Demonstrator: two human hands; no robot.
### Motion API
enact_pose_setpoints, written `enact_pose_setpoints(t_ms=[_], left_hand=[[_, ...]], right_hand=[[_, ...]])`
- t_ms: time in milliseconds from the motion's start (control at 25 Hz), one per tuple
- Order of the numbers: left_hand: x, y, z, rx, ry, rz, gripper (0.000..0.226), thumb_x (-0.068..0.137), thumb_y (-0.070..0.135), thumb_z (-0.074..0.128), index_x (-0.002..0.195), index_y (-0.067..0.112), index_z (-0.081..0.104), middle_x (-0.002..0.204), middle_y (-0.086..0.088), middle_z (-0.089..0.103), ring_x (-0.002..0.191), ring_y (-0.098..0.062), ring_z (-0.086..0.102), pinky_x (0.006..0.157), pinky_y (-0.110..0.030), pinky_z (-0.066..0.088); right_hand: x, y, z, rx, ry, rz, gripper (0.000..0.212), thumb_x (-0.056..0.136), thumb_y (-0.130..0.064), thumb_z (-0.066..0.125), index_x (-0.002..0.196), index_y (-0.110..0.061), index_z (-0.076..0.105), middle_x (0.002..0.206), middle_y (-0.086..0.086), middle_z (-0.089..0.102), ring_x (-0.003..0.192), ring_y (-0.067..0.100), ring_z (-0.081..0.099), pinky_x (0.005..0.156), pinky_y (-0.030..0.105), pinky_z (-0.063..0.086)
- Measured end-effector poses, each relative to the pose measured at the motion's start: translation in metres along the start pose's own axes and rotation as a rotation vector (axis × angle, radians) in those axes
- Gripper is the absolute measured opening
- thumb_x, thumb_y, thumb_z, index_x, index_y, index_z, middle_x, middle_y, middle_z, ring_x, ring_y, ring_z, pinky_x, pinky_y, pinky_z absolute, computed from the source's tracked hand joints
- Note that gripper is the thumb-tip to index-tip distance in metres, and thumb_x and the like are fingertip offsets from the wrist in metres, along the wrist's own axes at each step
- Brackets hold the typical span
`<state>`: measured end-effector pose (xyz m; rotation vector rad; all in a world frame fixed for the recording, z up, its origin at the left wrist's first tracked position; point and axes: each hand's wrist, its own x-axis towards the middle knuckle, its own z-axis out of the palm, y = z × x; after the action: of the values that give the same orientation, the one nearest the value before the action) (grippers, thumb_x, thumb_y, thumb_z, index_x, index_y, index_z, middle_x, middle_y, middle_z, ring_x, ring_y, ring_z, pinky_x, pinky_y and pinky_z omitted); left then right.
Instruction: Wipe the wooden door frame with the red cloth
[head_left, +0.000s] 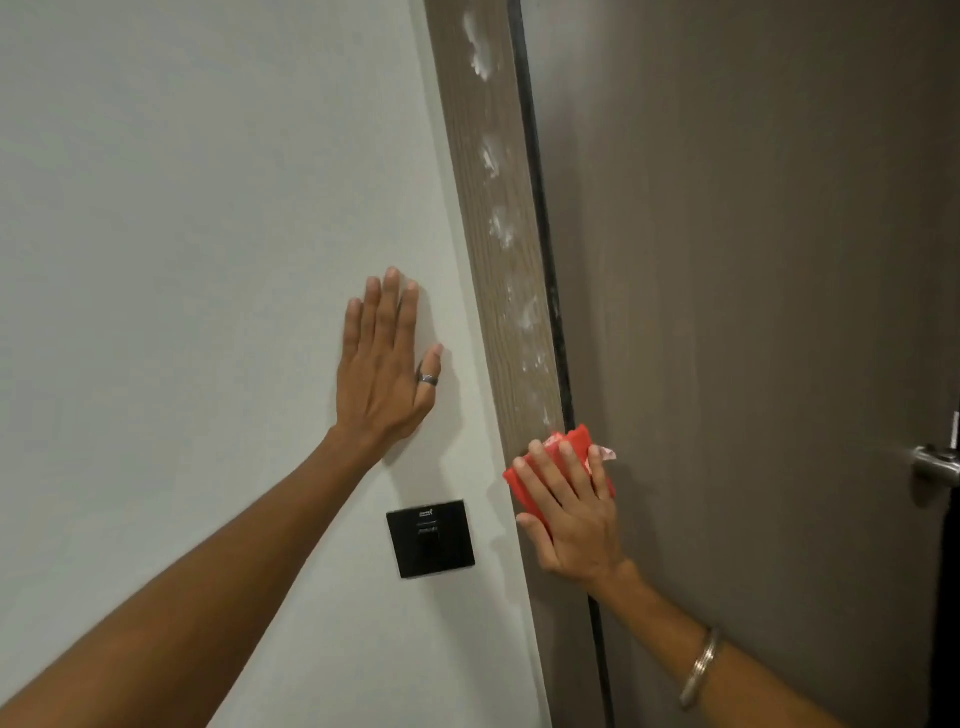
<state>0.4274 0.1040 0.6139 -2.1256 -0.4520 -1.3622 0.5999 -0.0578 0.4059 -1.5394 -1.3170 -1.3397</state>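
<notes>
The wooden door frame runs as a grey-brown strip from the top centre down to the lower middle. Several white smears dot its upper length. My right hand presses a folded red cloth flat against the frame's lower part, fingers spread over it; the cloth's top edge shows above my fingertips. My left hand lies flat and open on the white wall to the left of the frame, a ring on its thumb.
A black square wall switch plate sits on the white wall below my left hand. Right of the frame is the dark brown door, with a metal handle at the right edge.
</notes>
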Motion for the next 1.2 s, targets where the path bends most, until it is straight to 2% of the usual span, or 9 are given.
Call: enact_pose_setpoints(t_ms=[120,240,360,480,600,840,960,1080,1200], left_hand=[[0.000,-0.004,0.018,0.049,0.052,-0.022,0.076,0.106,0.045,0.031,0.165,0.007,0.005,0.175,-0.018,0.005,0.163,-0.033,0.002,0.131,-0.050,0.002],[0.007,-0.007,0.026,0.095,0.088,0.003,0.077,0.106,0.050,0.028,0.165,0.007,0.005,0.174,-0.019,0.007,0.161,-0.027,-0.004,0.131,-0.048,0.000],[0.002,-0.009,0.030,0.075,0.107,0.003,0.077,0.106,0.051,0.029,0.165,0.009,0.004,0.174,-0.019,0.009,0.160,-0.025,-0.005,0.131,-0.047,0.000],[0.003,-0.010,0.030,0.073,0.108,0.007,0.077,0.107,0.050,0.030,0.165,0.010,0.000,0.174,-0.018,0.011,0.162,-0.028,0.000,0.131,-0.048,0.001],[0.000,-0.011,0.033,0.073,0.123,0.002,0.077,0.107,0.050,0.032,0.166,0.010,0.003,0.174,-0.018,0.011,0.162,-0.030,0.004,0.131,-0.048,0.002],[-0.002,-0.011,0.033,0.064,0.122,0.011,0.075,0.107,0.050,0.031,0.165,0.010,0.007,0.174,-0.017,0.012,0.162,-0.032,0.006,0.131,-0.049,0.003],[0.004,-0.010,0.030,0.050,0.126,0.002,0.074,0.107,0.049,0.030,0.165,0.009,0.007,0.174,-0.017,0.012,0.162,-0.029,0.002,0.131,-0.051,0.007],[-0.001,-0.010,0.033,0.045,0.134,0.005,0.075,0.107,0.049,0.030,0.166,0.009,0.007,0.174,-0.016,0.010,0.162,-0.030,0.004,0.131,-0.050,0.005],[0.002,-0.011,0.031,0.048,0.119,-0.008,0.075,0.107,0.049,0.029,0.166,0.009,0.007,0.175,-0.015,0.008,0.162,-0.032,0.007,0.131,-0.048,0.003]], right_hand=[[0.009,0.013,0.004,-0.060,-0.029,-0.179,0.064,0.105,-0.043,0.046,0.164,-0.026,0.027,0.175,-0.002,0.019,0.162,0.027,0.020,0.131,0.058,0.013],[0.038,0.005,0.004,-0.052,0.034,-0.006,0.063,0.105,-0.043,0.045,0.163,-0.027,0.028,0.175,-0.002,0.020,0.162,0.028,0.018,0.131,0.060,0.009],[0.037,0.001,0.003,-0.107,0.004,-0.194,0.063,0.105,-0.041,0.046,0.164,-0.027,0.027,0.173,0.000,0.024,0.162,0.027,0.018,0.131,0.059,0.010],[0.049,0.004,-0.002,-0.047,0.056,-0.019,0.058,0.107,-0.041,0.040,0.162,-0.026,0.030,0.169,0.004,0.032,0.163,0.028,0.013,0.130,0.061,0.012],[0.046,0.005,-0.001,-0.108,-0.005,-0.173,0.056,0.106,-0.038,0.044,0.160,-0.023,0.038,0.168,0.004,0.034,0.162,0.029,0.019,0.131,0.059,0.011],[0.081,0.004,-0.004,-0.124,-0.012,-0.196,0.057,0.107,-0.040,0.041,0.162,-0.024,0.035,0.171,0.001,0.029,0.162,0.028,0.018,0.131,0.057,0.006],[0.105,-0.003,-0.010,-0.118,0.046,0.029,0.058,0.107,-0.040,0.041,0.162,-0.024,0.033,0.172,0.000,0.025,0.163,0.028,0.014,0.131,0.057,0.005],[0.124,0.002,-0.016,-0.134,0.034,-0.120,0.057,0.107,-0.040,0.041,0.161,-0.023,0.037,0.171,0.002,0.030,0.162,0.029,0.019,0.132,0.057,0.006],[0.185,-0.008,-0.019,-0.119,0.146,0.175,0.057,0.108,-0.043,0.033,0.162,-0.023,0.033,0.172,0.003,0.029,0.162,0.030,0.019,0.132,0.057,0.006]])
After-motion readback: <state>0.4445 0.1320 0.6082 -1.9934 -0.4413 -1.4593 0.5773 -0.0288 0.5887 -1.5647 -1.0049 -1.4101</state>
